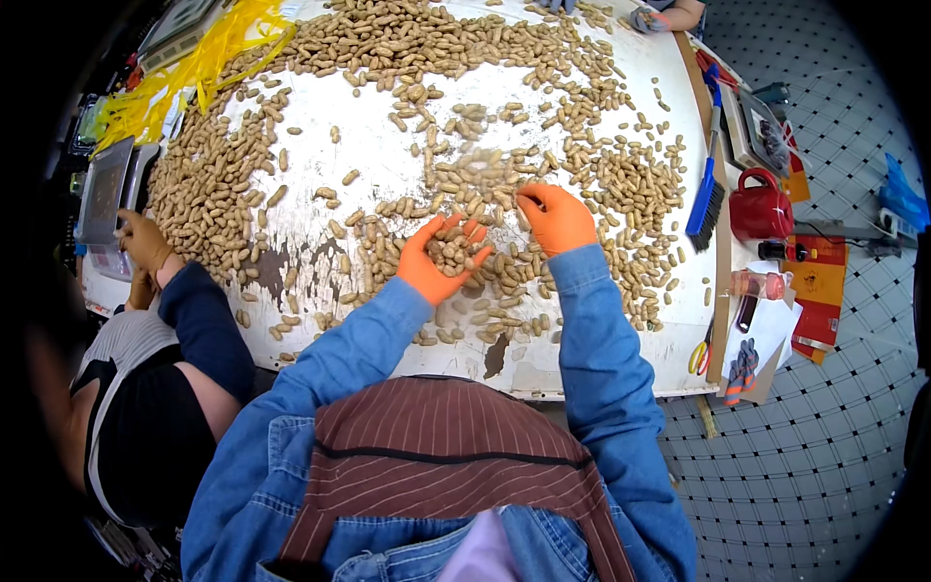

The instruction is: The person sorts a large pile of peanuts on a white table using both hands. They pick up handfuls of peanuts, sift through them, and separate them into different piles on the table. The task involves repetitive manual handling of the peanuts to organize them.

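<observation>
Cupped palm up over the table, my left hand (428, 265) in an orange glove holds a heap of unshelled peanuts (452, 251). My right hand (560, 220), also gloved in orange, is just to its right with fingers curled. A peanut (522, 220) shows at its fingertips; whether it is gripped is unclear. Loose peanuts (502, 273) lie under and around both hands on the worn white tabletop (320, 149). Some peanuts beyond my left hand look blurred.
A person's gloved hand (144, 238) is at a scale (109, 193) on the left. Another person's gloved hand (647, 20) rests at the far right corner. A blue brush (705, 196), red kettle (760, 205) and scissors (700, 355) line the right edge. Yellow ribbons (196, 65) lie upper left.
</observation>
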Demonstrator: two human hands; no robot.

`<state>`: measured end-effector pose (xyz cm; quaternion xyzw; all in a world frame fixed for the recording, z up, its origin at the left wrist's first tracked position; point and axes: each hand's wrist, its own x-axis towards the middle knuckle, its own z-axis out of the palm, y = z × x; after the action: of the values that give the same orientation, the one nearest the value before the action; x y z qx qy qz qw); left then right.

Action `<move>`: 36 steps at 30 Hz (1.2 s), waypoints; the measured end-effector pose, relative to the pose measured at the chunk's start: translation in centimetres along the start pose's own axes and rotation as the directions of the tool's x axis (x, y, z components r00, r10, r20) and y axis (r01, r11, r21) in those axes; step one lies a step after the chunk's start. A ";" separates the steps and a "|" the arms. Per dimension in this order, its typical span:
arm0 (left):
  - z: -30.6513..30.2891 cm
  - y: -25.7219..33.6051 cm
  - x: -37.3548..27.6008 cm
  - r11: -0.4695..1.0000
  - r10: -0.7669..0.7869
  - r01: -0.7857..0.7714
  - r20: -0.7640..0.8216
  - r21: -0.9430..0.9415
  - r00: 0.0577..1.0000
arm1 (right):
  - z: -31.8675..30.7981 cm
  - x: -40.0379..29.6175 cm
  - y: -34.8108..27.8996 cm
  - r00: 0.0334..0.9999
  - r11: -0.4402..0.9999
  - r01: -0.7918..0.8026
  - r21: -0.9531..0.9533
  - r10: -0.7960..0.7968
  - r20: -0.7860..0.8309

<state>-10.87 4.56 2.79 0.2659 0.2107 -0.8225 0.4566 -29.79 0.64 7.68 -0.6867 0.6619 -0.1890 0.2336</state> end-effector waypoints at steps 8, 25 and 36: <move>-1.2 1.5 0.3 0.993 -0.035 0.036 0.016 -0.110 0.999 | 6.2 -2.5 5.9 0.966 0.858 0.121 -0.499 0.015 0.260; -2.5 6.3 -2.5 0.980 0.121 -0.105 0.087 -0.168 0.989 | 7.4 -8.5 -1.3 0.922 0.915 0.289 -0.281 -0.187 0.338; -5.2 4.8 -5.6 0.993 0.100 -0.094 0.097 -0.065 0.990 | 8.2 -9.3 -3.6 0.989 0.981 0.125 -0.148 -0.113 0.091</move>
<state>-2.96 8.86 1.82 0.2204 0.1991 -0.8049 0.5138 -22.68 10.54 3.48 -0.7482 0.6220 -0.1227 0.1955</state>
